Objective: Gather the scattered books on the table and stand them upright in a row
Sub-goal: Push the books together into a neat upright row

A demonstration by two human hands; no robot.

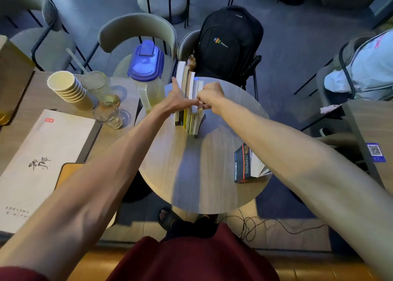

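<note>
Books (188,83) are standing in a row. Left hand (176,99) is pressing them, fingers (191,105) straight; right hand (211,98) is pinching the rightmost with curled fingers.

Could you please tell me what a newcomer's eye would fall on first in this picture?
Two bare arms converge on a row of books standing upright at the far side of the round table, the left hand against its left side and the right hand curled at its right end. One dark book sits apart near the table's right edge, and a blue-lidded pitcher stands just left of the row.
</note>
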